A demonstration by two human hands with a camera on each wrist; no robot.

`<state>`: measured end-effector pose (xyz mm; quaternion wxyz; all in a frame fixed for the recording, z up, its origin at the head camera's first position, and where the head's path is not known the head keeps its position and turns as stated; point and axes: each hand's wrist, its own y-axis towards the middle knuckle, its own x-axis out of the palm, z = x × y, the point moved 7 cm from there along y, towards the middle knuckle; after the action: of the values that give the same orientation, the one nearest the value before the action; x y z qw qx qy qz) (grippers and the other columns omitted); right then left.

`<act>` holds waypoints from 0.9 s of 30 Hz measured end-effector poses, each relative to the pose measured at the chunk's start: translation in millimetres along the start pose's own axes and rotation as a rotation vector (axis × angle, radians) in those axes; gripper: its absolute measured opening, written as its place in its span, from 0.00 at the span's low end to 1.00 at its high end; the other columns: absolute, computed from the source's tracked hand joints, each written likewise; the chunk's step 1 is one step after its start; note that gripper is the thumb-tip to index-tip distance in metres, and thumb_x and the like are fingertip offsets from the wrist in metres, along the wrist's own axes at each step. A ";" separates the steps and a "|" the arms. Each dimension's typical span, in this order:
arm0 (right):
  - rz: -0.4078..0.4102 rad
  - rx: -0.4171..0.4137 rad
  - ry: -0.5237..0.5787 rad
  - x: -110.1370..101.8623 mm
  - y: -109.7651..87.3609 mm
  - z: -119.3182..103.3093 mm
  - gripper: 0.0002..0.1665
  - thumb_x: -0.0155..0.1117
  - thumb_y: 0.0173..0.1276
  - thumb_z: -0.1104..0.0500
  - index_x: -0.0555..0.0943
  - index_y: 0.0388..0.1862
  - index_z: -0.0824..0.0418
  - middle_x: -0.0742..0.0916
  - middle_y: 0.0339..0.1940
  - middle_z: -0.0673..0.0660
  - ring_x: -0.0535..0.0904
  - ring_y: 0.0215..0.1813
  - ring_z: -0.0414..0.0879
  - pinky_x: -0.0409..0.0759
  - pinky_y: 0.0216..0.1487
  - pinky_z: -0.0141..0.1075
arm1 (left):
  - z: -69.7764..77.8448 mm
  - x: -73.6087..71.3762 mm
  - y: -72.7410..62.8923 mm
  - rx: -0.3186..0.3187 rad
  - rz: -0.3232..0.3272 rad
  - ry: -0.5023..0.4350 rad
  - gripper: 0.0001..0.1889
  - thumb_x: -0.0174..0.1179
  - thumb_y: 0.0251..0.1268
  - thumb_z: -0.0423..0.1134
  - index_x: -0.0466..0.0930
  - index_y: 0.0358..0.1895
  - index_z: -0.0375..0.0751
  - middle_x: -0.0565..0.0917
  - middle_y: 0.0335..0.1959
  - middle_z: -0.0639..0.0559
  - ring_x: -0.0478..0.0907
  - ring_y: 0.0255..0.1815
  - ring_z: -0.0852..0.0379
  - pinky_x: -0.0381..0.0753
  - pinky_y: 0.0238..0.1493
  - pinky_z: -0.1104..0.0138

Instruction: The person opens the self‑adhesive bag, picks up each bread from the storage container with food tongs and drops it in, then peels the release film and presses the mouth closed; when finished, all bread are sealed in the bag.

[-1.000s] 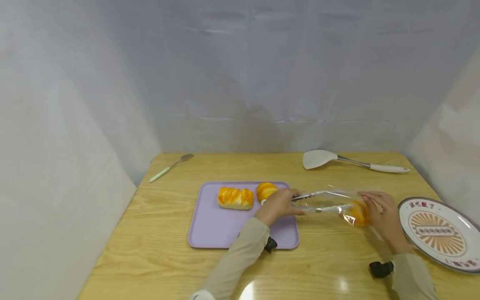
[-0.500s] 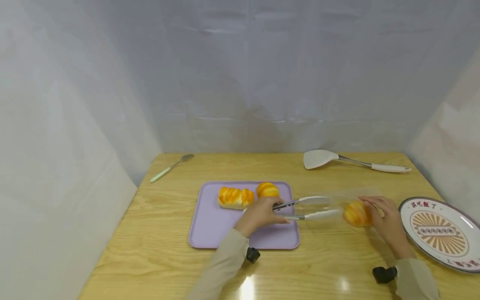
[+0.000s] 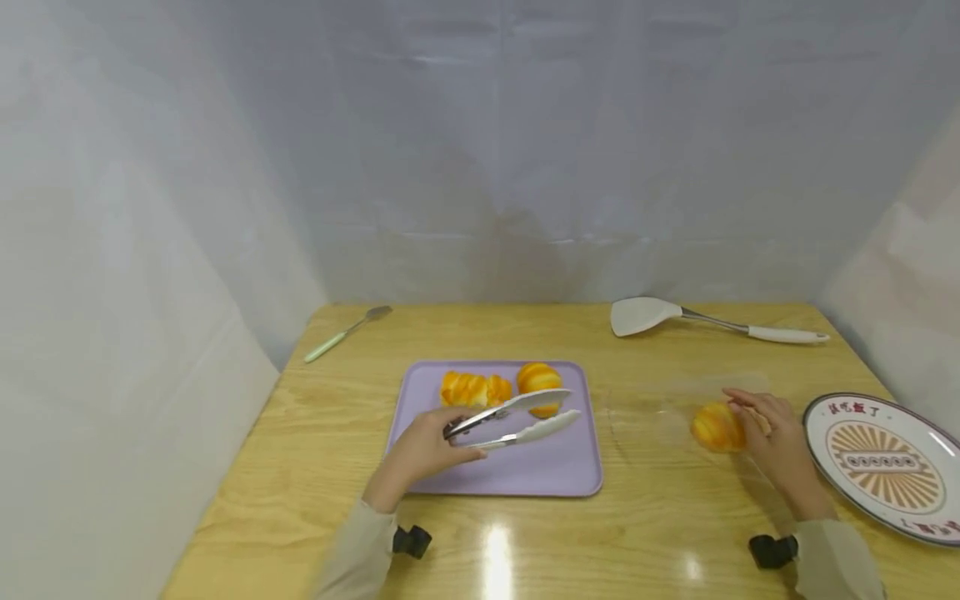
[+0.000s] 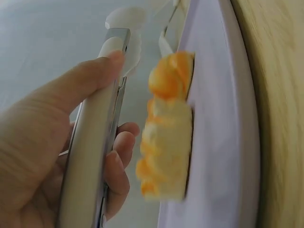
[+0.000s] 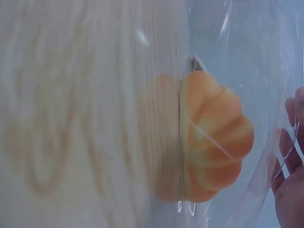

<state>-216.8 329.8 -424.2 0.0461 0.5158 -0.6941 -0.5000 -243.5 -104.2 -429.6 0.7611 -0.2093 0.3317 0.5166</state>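
Head view, left hand (image 3: 418, 454) clasping spread tongs (image 3: 536, 401), right hand (image 3: 780, 446) beside bun (image 3: 716, 427), grip unclear

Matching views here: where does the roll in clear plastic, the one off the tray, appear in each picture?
Head: the roll is right of centre, between the tray and the plate.
Left wrist: not visible.
Right wrist: just right of centre, seen through clear plastic.
Shared landmark: the wooden table, at the right edge in left wrist, blurred on the left in right wrist.
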 end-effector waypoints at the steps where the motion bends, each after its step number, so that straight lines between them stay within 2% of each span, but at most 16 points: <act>1: 0.001 -0.003 0.007 0.1 0.3 -0.2 0.11 0.60 0.66 0.73 0.83 0.46 0.73 0.77 0.47 0.26 0.67 0.52 0.22 0.61 0.56 0.16 | -7.0 -4.7 -4.4 -0.024 0.009 -0.004 0.26 0.74 0.50 0.47 0.82 0.54 0.44 0.70 0.22 0.57 0.62 0.23 0.63 0.62 0.22 0.74; 4: 0.004 -0.020 0.022 0.4 1.4 -0.9 0.10 0.60 0.66 0.73 0.83 0.44 0.75 0.78 0.48 0.27 0.68 0.53 0.23 0.62 0.57 0.16 | -27.8 -18.1 -15.9 -0.094 0.037 -0.022 0.27 0.74 0.51 0.46 0.81 0.55 0.43 0.68 0.21 0.57 0.61 0.21 0.63 0.62 0.20 0.74; 7: 0.006 -0.030 0.038 0.9 2.0 -1.0 0.09 0.61 0.64 0.76 0.83 0.42 0.75 0.79 0.49 0.27 0.69 0.54 0.24 0.62 0.58 0.16 | -45.5 -32.1 -26.1 -0.149 0.075 -0.028 0.27 0.74 0.51 0.46 0.81 0.55 0.40 0.71 0.22 0.55 0.63 0.22 0.62 0.65 0.21 0.73; 11: 0.010 -0.016 0.046 0.8 1.3 -0.1 0.12 0.61 0.60 0.79 0.85 0.41 0.71 0.83 0.46 0.32 0.70 0.53 0.24 0.62 0.59 0.16 | -64.3 -52.3 -41.9 -0.197 0.137 -0.005 0.28 0.74 0.51 0.46 0.80 0.55 0.35 0.77 0.26 0.51 0.68 0.26 0.60 0.69 0.24 0.72; 15: 0.005 0.012 0.057 0.1 0.3 0.5 0.15 0.61 0.59 0.80 0.85 0.43 0.70 0.84 0.44 0.35 0.70 0.53 0.24 0.63 0.58 0.16 | -80.9 -67.7 -58.7 -0.254 0.173 0.033 0.30 0.73 0.52 0.47 0.78 0.56 0.35 0.76 0.26 0.51 0.68 0.26 0.60 0.70 0.24 0.71; 18: -0.012 0.010 0.050 0.3 -0.5 0.0 0.12 0.60 0.62 0.78 0.84 0.43 0.72 0.82 0.46 0.31 0.69 0.54 0.23 0.62 0.58 0.15 | -90.6 -73.8 -68.2 -0.295 0.179 0.040 0.31 0.73 0.52 0.47 0.77 0.59 0.36 0.75 0.25 0.52 0.68 0.25 0.60 0.70 0.23 0.71; 20: -0.021 0.005 0.046 0.6 -0.7 -0.5 0.11 0.60 0.65 0.75 0.84 0.44 0.71 0.83 0.46 0.33 0.69 0.54 0.23 0.62 0.59 0.15 | -95.1 -75.7 -72.0 -0.315 0.173 0.041 0.33 0.73 0.53 0.48 0.76 0.61 0.35 0.76 0.25 0.51 0.68 0.24 0.59 0.69 0.22 0.71; 25: -0.039 -0.015 0.043 2.6 -0.2 -3.3 0.12 0.60 0.68 0.71 0.86 0.46 0.64 0.87 0.42 0.48 0.69 0.56 0.24 0.62 0.60 0.17 | -102.2 -77.4 -71.3 -0.328 0.152 0.087 0.38 0.74 0.51 0.48 0.72 0.64 0.31 0.76 0.25 0.50 0.69 0.23 0.59 0.70 0.22 0.70; 27: -0.049 -0.022 0.041 4.2 0.2 -5.5 0.11 0.59 0.68 0.71 0.86 0.45 0.64 0.86 0.43 0.48 0.69 0.56 0.24 0.62 0.60 0.17 | -103.5 -77.8 -68.3 -0.318 0.149 0.113 0.40 0.74 0.50 0.48 0.72 0.64 0.31 0.75 0.25 0.50 0.68 0.24 0.58 0.70 0.24 0.69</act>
<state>-215.7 323.1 -423.2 0.0538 0.5422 -0.6747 -0.4979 -229.3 -249.0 -446.8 0.6581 -0.3307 0.3026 0.6050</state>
